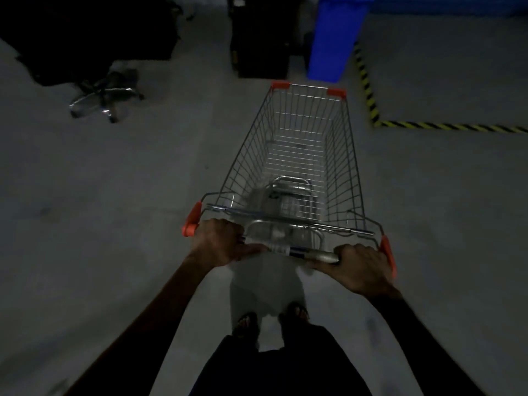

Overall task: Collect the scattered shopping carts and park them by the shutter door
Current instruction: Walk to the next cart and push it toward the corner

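Gripping the shopping cart [297,155] handle, both hands: left [218,242], right [364,267].

Both arms reach forward and slightly inward, nearly straight, in dark sleeves that end at the wrists. The left hand [218,242] has its fingers curled over the cart handle [307,252] near its left end, thumb lying along the bar. The right hand [363,268] grips the handle's right end, knuckles up. Below, two feet in sandals show between the arms.
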The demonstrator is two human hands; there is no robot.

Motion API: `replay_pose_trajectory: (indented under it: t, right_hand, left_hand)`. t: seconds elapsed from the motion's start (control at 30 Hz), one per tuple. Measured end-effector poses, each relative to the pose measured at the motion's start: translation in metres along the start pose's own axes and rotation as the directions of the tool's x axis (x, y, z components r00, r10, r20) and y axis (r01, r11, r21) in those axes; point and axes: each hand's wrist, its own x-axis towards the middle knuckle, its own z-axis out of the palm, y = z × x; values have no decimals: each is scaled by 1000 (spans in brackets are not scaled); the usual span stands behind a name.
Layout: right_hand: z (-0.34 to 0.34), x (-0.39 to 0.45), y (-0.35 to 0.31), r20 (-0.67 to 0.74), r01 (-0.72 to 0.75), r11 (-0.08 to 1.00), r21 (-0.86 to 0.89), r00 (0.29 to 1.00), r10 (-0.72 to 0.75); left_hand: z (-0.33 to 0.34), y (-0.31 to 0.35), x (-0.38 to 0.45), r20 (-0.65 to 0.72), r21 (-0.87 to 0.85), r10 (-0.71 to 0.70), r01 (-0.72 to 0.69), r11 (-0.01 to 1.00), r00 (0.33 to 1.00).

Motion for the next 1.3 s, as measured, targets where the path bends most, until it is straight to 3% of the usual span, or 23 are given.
replay_pose_trajectory:
  t: [0.1, 0.23, 0.53, 0.7, 0.9, 1.13, 1.3]
  right_hand:
    - [10, -26, 14, 6, -101, 995, 20, 995, 101]
    - [24, -60, 32, 22, -242, 969, 49, 970, 241]
    - [51, -132, 73, -15, -476, 878, 62, 879, 477]
    - [61, -161, 114, -27, -551, 828, 105, 830, 556]
    - [61, -186, 175, -14, -634, 767, 99, 770, 638]
    - [63, -188, 264, -4, -667, 730, 148, 738, 675]
    - [51, -183, 323, -17, -683, 714, 156, 721, 693]
  left_hand:
    - [4, 15, 19, 27, 25, 126, -127, 992, 992]
    - [10, 44, 40, -93, -19, 305, -307, 951, 948]
    - [1, 143, 73, 108, -7, 590, -593, 805, 800]
    - [22, 202, 87, 45, -100, 698, -692, 715, 715]
    - [32, 284, 99, -26, -159, 746, -740, 654, 665]
    - [43, 379, 131, 85, -76, 779, -776, 627, 621]
    - [43, 440, 154, 35, -64, 788, -786, 615, 614]
